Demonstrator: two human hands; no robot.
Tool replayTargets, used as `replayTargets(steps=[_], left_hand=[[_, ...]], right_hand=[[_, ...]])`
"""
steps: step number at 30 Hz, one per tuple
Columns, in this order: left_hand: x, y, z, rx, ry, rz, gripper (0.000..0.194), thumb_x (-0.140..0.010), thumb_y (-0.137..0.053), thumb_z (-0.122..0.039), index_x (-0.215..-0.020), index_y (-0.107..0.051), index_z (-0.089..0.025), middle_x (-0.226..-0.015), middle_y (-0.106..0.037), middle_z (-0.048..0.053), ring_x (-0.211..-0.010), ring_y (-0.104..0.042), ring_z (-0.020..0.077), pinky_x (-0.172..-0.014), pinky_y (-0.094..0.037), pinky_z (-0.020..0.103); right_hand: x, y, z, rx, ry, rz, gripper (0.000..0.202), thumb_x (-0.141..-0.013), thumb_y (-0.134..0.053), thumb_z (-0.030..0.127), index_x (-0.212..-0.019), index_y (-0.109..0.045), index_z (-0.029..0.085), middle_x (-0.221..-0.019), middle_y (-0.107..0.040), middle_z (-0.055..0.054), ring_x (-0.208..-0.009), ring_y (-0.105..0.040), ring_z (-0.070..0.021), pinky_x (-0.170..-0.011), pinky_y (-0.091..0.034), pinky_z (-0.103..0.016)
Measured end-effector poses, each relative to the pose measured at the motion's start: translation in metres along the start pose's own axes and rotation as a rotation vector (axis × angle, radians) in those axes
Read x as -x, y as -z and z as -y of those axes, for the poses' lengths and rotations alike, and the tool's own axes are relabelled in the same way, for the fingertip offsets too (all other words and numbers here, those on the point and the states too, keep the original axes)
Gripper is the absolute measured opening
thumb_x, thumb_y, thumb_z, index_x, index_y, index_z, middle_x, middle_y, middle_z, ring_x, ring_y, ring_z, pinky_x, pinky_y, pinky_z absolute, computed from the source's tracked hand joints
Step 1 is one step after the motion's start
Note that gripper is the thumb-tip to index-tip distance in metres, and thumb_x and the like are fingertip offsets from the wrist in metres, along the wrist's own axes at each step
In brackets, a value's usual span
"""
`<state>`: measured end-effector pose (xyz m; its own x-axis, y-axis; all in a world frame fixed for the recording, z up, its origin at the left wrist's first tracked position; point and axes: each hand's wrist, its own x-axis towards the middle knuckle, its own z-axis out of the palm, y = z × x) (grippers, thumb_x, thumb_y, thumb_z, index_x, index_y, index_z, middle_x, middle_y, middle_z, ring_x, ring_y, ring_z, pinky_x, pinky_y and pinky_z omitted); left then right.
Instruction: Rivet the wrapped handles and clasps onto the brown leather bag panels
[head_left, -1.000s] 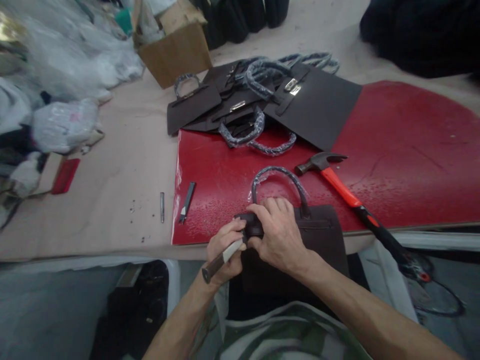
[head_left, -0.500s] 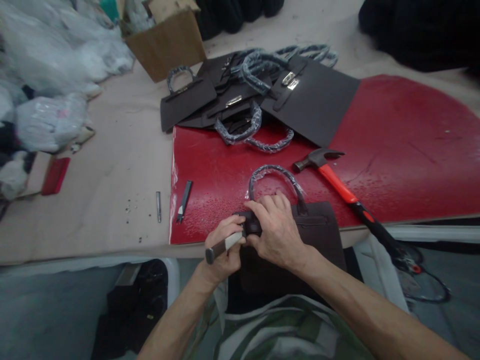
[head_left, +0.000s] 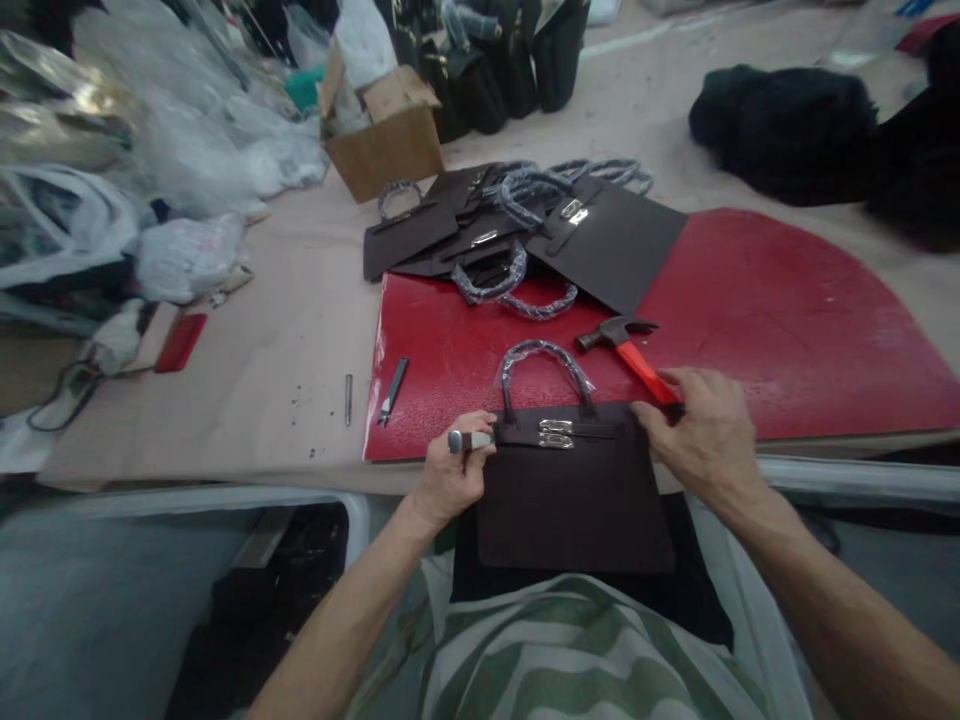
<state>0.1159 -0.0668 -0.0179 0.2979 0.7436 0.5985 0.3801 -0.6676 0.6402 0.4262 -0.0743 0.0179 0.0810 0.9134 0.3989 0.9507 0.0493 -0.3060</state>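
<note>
Currently left hand (head_left: 454, 475) pinches hand tool (head_left: 471, 441) at left edge of brown handbag (head_left: 570, 510); right hand (head_left: 709, 435), grip unclear, hides claw hammer (head_left: 637, 358) handle at handbag's right corner, bag pile (head_left: 619, 248) beyond.

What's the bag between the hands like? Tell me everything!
The bag is dark brown, flat and leather-like. Its looped handle, wrapped in clear plastic, sticks up past the top. Two shiny metal pieces sit by a strap near the top. The lower part sticks out beyond the red board. The left hand touches one top corner; the right hand seems to touch the other.
</note>
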Motion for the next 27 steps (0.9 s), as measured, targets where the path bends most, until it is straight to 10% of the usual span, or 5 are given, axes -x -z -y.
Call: replayTargets(steps=[8, 14, 18, 22, 27], left_hand=[[0.001, -0.001, -0.002, 0.016, 0.076, 0.009, 0.015, -0.09, -0.055, -0.012, -0.102, -0.059, -0.02, -0.107, -0.07, 0.009, -0.102, -0.07, 0.0208, -0.09, -0.059, 0.036], [0.0, -0.003, 0.0, 0.02, 0.07, 0.0, 0.018, -0.088, -0.055, -0.011, -0.102, -0.061, -0.019, -0.106, -0.071, 0.009, -0.101, -0.07, 0.021, -0.092, -0.058, 0.036], [-0.001, -0.003, -0.001, 0.025, 0.089, 0.015, 0.019, -0.088, -0.055, -0.013, -0.105, -0.062, -0.019, -0.103, -0.071, 0.009, -0.099, -0.07, 0.0212, -0.09, -0.057, 0.035], [-0.003, -0.002, -0.005, 0.024, 0.135, 0.054, 0.018, -0.088, -0.055, -0.013, -0.104, -0.062, -0.019, -0.1, -0.07, 0.008, -0.096, -0.069, 0.0215, -0.087, -0.057, 0.035], [-0.005, -0.003, -0.009, 0.009, 0.141, 0.063, 0.019, -0.086, -0.055, -0.01, -0.101, -0.061, -0.02, -0.096, -0.069, 0.007, -0.091, -0.068, 0.0213, -0.083, -0.055, 0.033]], right_hand=[[-0.008, 0.022, -0.017, 0.114, -0.132, 0.392, 0.012, -0.087, -0.056, 0.027, -0.078, -0.05, 0.022, -0.075, -0.055, -0.008, -0.07, -0.053, -0.0222, -0.063, -0.036, -0.034], [-0.012, 0.032, 0.008, -0.932, -0.823, 0.721, 0.021, -0.07, -0.066, 0.022, -0.073, -0.045, 0.022, -0.059, -0.048, 0.002, -0.049, -0.043, -0.0106, -0.047, -0.035, -0.024], [-0.003, 0.047, 0.03, -1.046, -0.862, 0.705, 0.017, -0.079, -0.057, 0.032, -0.075, -0.044, 0.021, -0.057, -0.037, 0.007, -0.042, -0.029, -0.0064, -0.04, -0.025, -0.02], [-0.004, 0.087, 0.067, -0.976, -0.617, 0.464, 0.028, -0.093, -0.047, 0.048, -0.082, -0.047, 0.023, -0.059, -0.04, 0.007, -0.041, -0.033, -0.008, -0.039, -0.025, -0.021], [0.0, 0.122, 0.102, -0.401, 0.212, 0.087, 0.037, -0.099, -0.039, 0.05, -0.075, -0.048, 0.023, -0.055, -0.047, 0.002, -0.045, -0.042, -0.0119, -0.046, -0.025, -0.027]])
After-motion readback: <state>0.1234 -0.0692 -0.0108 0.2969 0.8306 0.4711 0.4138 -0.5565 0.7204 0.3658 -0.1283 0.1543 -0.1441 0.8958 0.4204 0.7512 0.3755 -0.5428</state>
